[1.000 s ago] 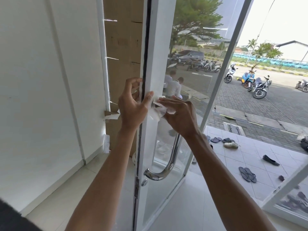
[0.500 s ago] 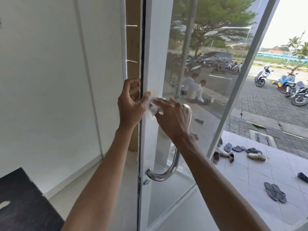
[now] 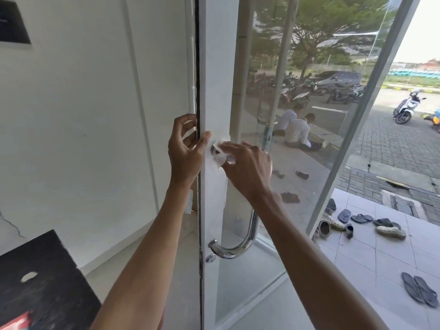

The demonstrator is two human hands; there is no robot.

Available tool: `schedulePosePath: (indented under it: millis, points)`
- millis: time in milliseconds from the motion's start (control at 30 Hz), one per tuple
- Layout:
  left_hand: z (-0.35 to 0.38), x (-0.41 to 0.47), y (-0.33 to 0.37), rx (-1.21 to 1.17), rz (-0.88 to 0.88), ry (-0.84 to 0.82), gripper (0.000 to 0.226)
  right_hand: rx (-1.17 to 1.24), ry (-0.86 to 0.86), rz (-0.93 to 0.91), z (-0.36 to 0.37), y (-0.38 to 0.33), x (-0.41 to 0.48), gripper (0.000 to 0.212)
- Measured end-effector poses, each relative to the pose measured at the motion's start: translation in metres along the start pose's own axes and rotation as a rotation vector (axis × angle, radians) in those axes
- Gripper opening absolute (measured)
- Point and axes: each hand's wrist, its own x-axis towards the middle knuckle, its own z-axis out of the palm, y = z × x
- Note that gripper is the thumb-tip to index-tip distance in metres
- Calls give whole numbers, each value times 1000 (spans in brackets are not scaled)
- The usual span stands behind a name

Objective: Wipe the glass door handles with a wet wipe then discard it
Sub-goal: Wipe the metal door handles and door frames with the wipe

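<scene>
Now: wet wipe (image 3: 219, 155) at the top of the door handle (image 3: 252, 225)

Up at the handle's top mount, the right hand (image 3: 247, 169) pinches the crumpled white wipe between thumb and fingertips and holds it against the metal, hiding that upper end. Just to its left, the left hand (image 3: 187, 151) grips the edge of the white door frame (image 3: 217, 67), with the thumb on the front face and the fingers curled round the dark edge. Below the hands, the chrome handle runs down and curves back into the frame, with a round keyhole (image 3: 211, 258) just beneath its lower mount. To the right, the glass (image 3: 333, 144) shows a tiled porch with scattered sandals (image 3: 362, 218) and, farther off, a parked scooter (image 3: 404, 110). A white wall (image 3: 83, 115) stands on the left, and a black surface (image 3: 35, 282) lies at the near left.
</scene>
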Motion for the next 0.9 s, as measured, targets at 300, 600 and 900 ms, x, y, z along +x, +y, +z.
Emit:
schedulePosePath:
  millis: [300, 600, 900]
  points:
    - [-1, 3, 6, 60, -11, 5, 36, 102, -168, 35, -10, 13, 10, 28]
    - [14, -6, 11, 15, -114, 91, 36, 84, -217, 104, -3, 3, 14, 18]
    - [10, -3, 10, 104, -136, 48, 37, 141, -269, 71, -4, 6, 16, 19]
